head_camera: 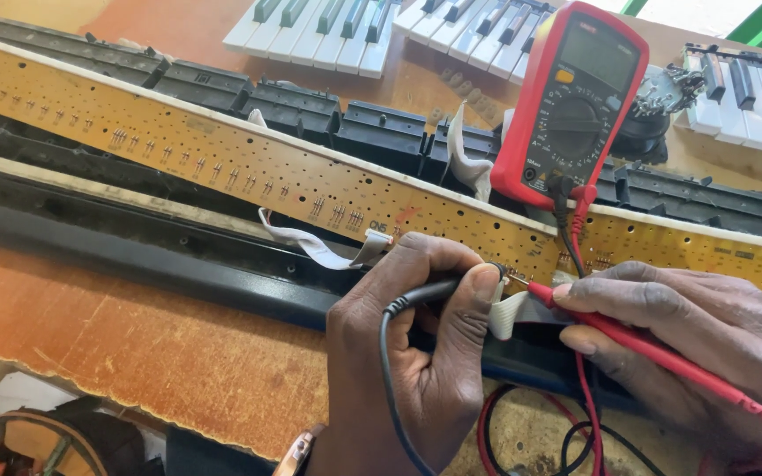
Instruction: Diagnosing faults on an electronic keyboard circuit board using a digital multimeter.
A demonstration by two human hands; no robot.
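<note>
your black probe (438,291) and red probe (628,339) meet tip to tip at the lower edge of the long yellow circuit board (222,159), just beside the grey ribbon cable (509,310), near the middle of the frame. your left hand (416,353) pinches the black probe between thumb and curled fingers; your right hand (690,344) holds the red one pen-style, fingers pressed together along it. the tips sit so close that, in my judgement, a small slip could bridge them or neighbouring solder points and spoil the reading. the leads (575,229) run taut up to the red multimeter (571,106); a tug could tip it off the black keyboard frame (354,123). the meter is a red-cased upright rectangle with a grey screen and black dial, leaning above the board. white key sets (328,35) lie behind it.
</note>
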